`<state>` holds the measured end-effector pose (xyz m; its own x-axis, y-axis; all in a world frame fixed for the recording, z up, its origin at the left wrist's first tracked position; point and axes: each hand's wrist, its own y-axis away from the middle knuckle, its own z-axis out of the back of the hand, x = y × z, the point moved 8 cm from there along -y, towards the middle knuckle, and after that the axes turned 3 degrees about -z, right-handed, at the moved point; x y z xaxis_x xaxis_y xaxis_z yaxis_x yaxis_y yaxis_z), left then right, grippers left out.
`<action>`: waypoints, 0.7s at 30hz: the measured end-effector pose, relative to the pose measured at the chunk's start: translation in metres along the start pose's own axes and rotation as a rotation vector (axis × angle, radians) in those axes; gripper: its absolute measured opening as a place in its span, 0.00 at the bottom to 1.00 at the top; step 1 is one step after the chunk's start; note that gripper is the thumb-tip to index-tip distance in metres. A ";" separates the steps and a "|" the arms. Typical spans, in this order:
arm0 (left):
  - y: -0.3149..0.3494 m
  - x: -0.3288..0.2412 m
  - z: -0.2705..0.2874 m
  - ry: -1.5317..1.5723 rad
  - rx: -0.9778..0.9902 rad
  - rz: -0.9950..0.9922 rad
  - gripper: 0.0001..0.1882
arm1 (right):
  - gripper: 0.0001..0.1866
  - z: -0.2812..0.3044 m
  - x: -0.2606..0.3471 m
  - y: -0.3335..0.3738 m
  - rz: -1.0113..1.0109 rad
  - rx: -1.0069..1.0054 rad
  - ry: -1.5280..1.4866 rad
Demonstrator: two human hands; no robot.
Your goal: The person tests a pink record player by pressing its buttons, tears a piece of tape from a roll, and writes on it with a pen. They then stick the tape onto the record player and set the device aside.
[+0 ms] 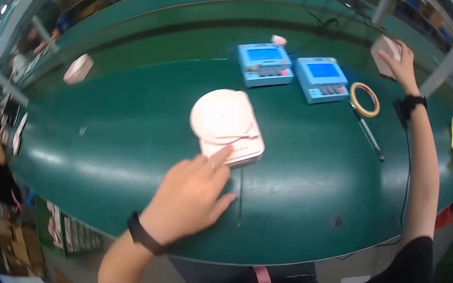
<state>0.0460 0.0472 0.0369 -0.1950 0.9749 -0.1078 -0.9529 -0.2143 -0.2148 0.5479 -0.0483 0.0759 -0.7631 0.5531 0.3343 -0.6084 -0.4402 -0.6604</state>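
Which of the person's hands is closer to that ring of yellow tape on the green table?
Right. The right hand grips a pink box just beyond the tape ring. The left hand is far off to its left, touching the round pink device.

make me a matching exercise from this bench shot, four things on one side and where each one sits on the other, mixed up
Things:
1. pink device
2. tape ring
3. pink block
4. small pink unit

Places:
A. far left of the green table, alone
B. under the left hand fingertips
C. held by the right hand
D. flat beside the blue meter on the right

Pairs: 1-B, 2-D, 3-C, 4-A
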 end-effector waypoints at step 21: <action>0.009 0.213 -0.060 1.257 -0.654 0.641 0.10 | 0.19 0.004 0.378 0.265 0.733 0.478 -0.291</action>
<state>0.0096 0.2490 -0.0465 0.1169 0.1088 -0.9872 -0.4605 -0.8747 -0.1510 0.0970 0.0414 0.0304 -0.9785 -0.1512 0.1406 0.0733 -0.8912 -0.4476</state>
